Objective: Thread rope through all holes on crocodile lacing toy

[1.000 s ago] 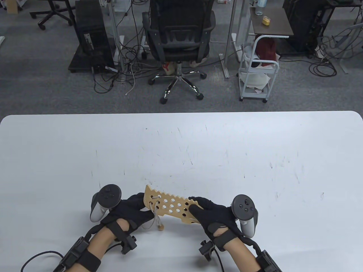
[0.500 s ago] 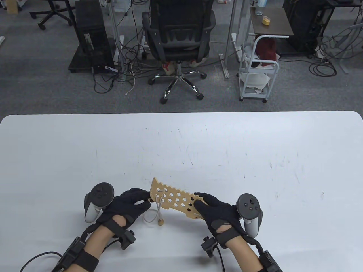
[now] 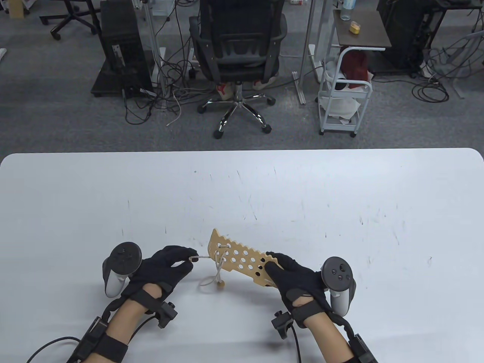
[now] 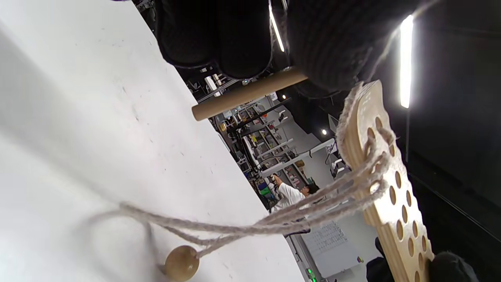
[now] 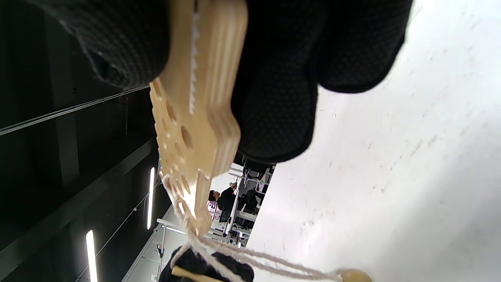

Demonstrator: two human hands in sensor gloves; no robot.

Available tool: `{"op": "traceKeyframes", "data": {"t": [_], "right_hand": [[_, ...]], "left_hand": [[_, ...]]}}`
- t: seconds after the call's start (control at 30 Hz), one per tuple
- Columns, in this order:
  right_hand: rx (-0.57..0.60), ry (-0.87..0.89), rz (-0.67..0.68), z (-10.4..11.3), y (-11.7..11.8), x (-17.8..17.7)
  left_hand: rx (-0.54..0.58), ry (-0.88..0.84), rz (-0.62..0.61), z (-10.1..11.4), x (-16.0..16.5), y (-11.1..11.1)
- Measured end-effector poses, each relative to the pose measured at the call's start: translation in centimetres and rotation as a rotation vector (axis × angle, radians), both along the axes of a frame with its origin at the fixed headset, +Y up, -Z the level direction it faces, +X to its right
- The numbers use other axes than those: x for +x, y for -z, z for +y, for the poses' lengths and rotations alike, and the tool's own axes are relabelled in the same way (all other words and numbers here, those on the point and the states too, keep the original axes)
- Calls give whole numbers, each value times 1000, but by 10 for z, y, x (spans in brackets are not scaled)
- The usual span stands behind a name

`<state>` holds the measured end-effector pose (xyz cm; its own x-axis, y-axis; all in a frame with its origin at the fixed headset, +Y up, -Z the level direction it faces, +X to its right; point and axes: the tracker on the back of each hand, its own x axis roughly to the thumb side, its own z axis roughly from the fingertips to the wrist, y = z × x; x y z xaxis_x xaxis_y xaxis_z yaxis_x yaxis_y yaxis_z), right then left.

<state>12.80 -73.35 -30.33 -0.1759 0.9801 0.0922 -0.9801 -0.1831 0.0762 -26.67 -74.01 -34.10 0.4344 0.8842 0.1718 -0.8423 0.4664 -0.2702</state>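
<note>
- A white table [image 3: 340, 196] with fine dark scuffs is seen filling the lower half of the table view; beyond its far edge, grey carpet, a black office chair [image 3: 238, 49], tangled cables and a white trolley [image 3: 342, 102] are shown.
- At the left, the left hand [image 3: 162, 268] is held just above the table, and a wooden needle [image 4: 246, 94] at the rope's end is pinched between its thumb and fingers (the grip is clearest in the left wrist view).
- The rope [image 3: 217, 264] is drawn taut from that hand to the holes at the board's left end; a slack loop and a round wooden bead [image 3: 220, 281] are left lying on the table below.
- The crocodile lacing toy [image 3: 238, 259] is held clear of the table between the hands, near the front edge.
- Its long axis is laid from far-left to near-right, the toothed edge turned away from the person.
- At the right, the right hand [image 3: 293, 276] is closed on the toy's right end, thumb on top and fingers beneath.
- That end is covered by the glove, so its shape cannot be made out, nor can the number of laced holes be counted.
</note>
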Motion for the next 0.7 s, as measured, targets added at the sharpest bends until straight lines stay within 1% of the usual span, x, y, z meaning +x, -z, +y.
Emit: {"op": "traceKeyframes", "data": {"t": [0.7], "right_hand": [[-30,-1,-84,-6,9,18]], "left_hand": [[47,-97,119,17,-29,-2]]}}
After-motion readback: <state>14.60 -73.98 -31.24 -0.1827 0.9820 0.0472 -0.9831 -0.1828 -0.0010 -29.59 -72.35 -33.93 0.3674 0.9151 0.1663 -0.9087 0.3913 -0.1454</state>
